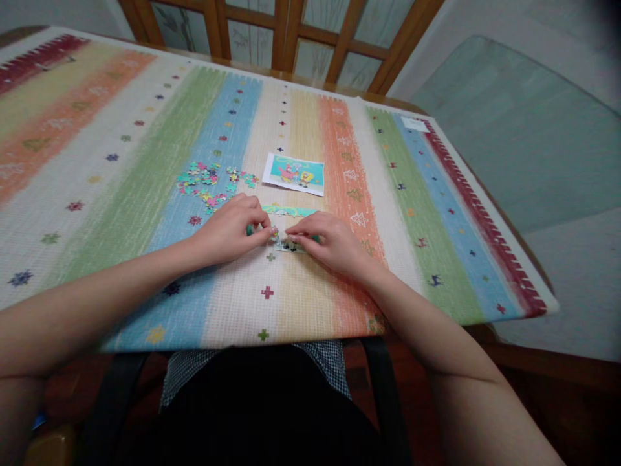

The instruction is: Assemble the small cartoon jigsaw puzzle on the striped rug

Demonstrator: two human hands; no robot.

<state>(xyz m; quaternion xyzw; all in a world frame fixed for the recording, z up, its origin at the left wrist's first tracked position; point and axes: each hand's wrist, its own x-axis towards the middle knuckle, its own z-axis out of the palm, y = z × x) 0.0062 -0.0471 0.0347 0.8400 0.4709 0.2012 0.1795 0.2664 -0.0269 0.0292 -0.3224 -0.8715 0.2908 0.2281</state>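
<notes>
My left hand and my right hand meet over a short joined strip of puzzle pieces on the striped mat. The left fingers pinch a small piece at the strip's left end. Fingertips of the right hand press down on the strip. Just behind the hands lies a longer joined row of teal pieces. A loose pile of puzzle pieces lies to the left, behind my left hand. A small reference picture with cartoon figures lies beyond the hands.
The striped mat covers a wooden table whose front edge is close to my lap. A glass tabletop lies at the right. A wooden lattice frame stands behind the table. A small white label sits near the mat's far right corner.
</notes>
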